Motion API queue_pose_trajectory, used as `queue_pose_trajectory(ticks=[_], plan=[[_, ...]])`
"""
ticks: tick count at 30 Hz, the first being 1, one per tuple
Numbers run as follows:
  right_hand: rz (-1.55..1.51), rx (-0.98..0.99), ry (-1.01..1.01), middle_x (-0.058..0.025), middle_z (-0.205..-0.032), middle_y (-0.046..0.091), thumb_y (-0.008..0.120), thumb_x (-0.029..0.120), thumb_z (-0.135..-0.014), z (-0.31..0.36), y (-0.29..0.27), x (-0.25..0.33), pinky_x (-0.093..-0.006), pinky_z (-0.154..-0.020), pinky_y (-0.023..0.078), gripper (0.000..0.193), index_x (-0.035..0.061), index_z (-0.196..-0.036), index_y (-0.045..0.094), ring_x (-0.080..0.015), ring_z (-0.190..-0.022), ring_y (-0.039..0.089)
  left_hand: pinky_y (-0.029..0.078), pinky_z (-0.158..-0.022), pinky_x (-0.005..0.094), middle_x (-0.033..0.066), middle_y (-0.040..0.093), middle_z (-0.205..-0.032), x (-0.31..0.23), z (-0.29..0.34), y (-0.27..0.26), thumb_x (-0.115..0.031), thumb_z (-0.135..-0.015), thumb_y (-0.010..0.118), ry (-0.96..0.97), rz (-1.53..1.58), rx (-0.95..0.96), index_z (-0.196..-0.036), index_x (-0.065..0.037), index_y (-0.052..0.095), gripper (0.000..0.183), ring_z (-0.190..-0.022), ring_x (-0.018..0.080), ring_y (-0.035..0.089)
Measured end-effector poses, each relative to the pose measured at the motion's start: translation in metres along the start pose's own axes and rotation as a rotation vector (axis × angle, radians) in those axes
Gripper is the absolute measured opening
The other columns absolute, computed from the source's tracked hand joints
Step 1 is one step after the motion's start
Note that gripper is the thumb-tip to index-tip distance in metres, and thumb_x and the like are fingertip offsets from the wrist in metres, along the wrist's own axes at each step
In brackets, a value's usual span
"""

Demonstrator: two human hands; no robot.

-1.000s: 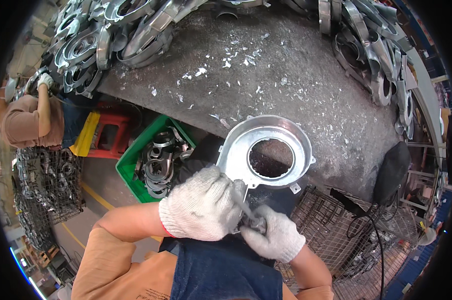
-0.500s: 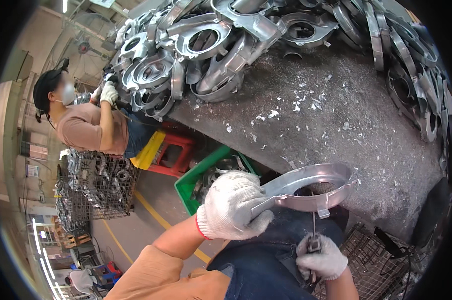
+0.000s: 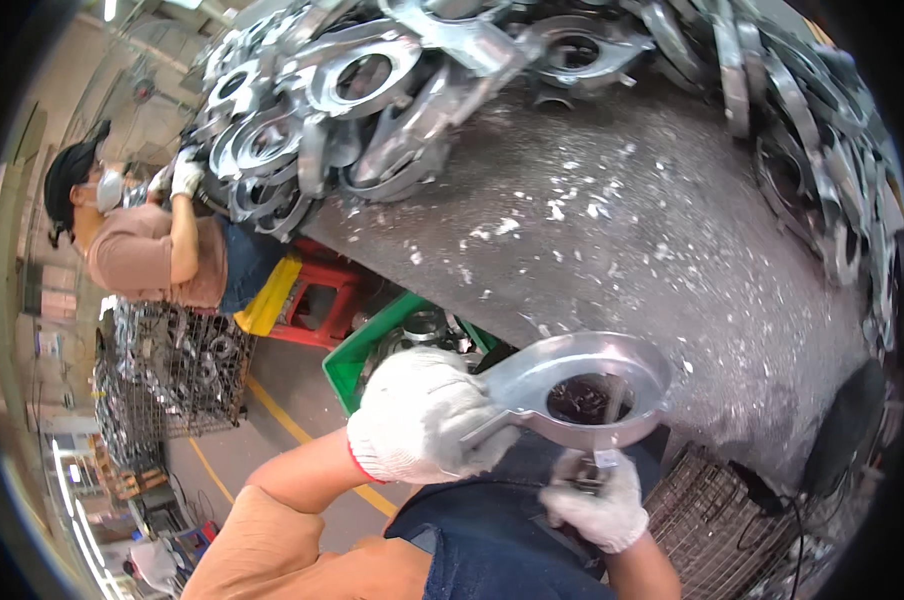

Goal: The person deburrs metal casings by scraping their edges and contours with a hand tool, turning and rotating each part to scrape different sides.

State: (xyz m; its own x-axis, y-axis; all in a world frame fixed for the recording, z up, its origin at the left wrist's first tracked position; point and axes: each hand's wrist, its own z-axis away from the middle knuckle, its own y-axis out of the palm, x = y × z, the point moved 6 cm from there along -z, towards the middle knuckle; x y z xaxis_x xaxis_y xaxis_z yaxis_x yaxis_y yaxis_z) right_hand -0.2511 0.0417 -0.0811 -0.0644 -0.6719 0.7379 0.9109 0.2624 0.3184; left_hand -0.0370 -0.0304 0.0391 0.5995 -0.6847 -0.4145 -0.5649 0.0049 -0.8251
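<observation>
My left hand (image 3: pixel 427 415), in a white knitted glove, is closed round the narrow neck of a silvery metal ring-shaped casting (image 3: pixel 647 425). The ring is tilted, with its round opening facing up. Below its near rim, my gloved right hand (image 3: pixel 600 500) grips a tool with a thin shaft (image 3: pixel 614 392). That shaft is blurred and shows within the opening; the tool's exact kind cannot be made out. The casting hides part of the tool, and the glove covers most of its handle.
Castings like it are heaped along the worktable's (image 3: pixel 532 260) far and right sides; metal flakes litter its top. A green crate (image 3: pixel 347 375) holds metal parts beside a red stool (image 3: pixel 312 305). A co-worker (image 3: pixel 162 245) works at left. Wire baskets (image 3: pixel 707 500) stand right and left.
My right hand has risen closer to the casting, and the tool's shaft reaches further up into its opening. The ring is tipped to show more of its inside. The whole view has shifted slightly.
</observation>
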Motion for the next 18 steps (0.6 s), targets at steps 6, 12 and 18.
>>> queue_pose_trajectory(ticks=[6, 12, 18], plan=[[0.019, -0.024, 0.104, -0.0048, -0.067, 0.061, 0.074, -0.008, -0.081, -0.01, -0.027, -0.031, -0.0289, -0.042, 0.042, 0.014, -0.0002, -0.088, 0.064, -0.0142, -0.049, 0.058, 0.053, -0.056, 0.037, 0.0035, 0.067, -0.074, -0.011, -0.007, 0.005, -0.02, -0.072, 0.091, 0.018, 0.018, 0.077, -0.086, -0.01, 0.082, 0.02, -0.061, 0.0238, 0.066], [0.015, 0.115, 0.213, -0.0044, -0.081, 0.067, 0.085, 0.005, -0.086, -0.013, 0.015, -0.012, -0.0305, -0.055, 0.05, 0.025, 0.0022, -0.101, 0.067, -0.0141, -0.063, 0.066, 0.049, -0.052, 0.0369, 0.0022, 0.063, -0.07, -0.022, -0.014, 0.004, -0.021, -0.07, 0.088, 0.082, -0.067, 0.116, -0.084, -0.008, 0.081, 0.02, -0.055, 0.0229, 0.062], [-0.508, 0.095, -0.033, -0.0085, -0.059, 0.063, 0.075, -0.005, -0.075, -0.003, -0.021, -0.026, -0.0317, -0.045, 0.049, 0.013, 0.0013, -0.075, 0.064, -0.0184, -0.049, 0.063, 0.049, -0.051, 0.0379, 0.0013, 0.062, -0.067, -0.019, -0.018, 0.0, -0.021, -0.072, 0.088, 0.059, -0.032, 0.065, -0.082, -0.011, 0.081, 0.016, -0.053, 0.0242, 0.062]])
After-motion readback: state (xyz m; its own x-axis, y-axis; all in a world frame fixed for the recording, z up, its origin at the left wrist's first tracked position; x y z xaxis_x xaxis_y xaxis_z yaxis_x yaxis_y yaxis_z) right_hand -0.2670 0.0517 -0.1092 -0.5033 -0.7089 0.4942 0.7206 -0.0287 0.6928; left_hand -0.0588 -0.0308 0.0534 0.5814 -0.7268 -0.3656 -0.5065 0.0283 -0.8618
